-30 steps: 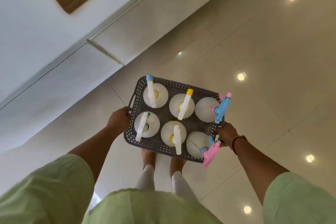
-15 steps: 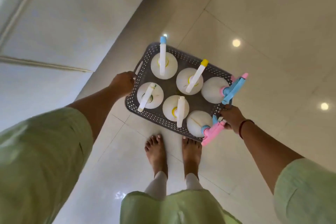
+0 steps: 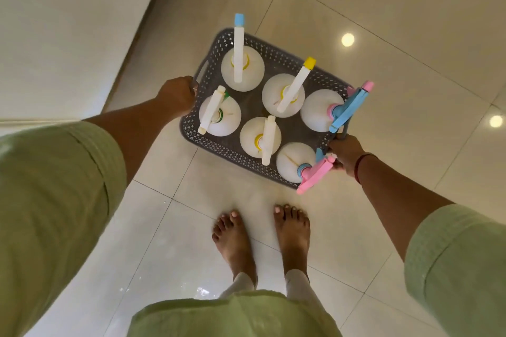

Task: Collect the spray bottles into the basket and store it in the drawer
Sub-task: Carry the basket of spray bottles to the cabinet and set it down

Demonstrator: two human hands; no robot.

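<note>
The grey perforated basket [image 3: 276,55] is held level above the tiled floor [image 3: 383,22], in front of the bare feet [image 3: 262,235]. It is gripped at its left end by the left hand [image 3: 176,94] and at its right end by the right hand [image 3: 346,154], each closed on the rim. Six white spray bottles [image 3: 242,68] stand upright inside it in two rows of three.

I log: basket [image 3: 219,142], grey perforated plastic, matt; spray bottles [image 3: 242,68], translucent white plastic; floor [image 3: 383,22], glossy polished tile; sleeves [image 3: 54,186], soft green cloth.
</note>
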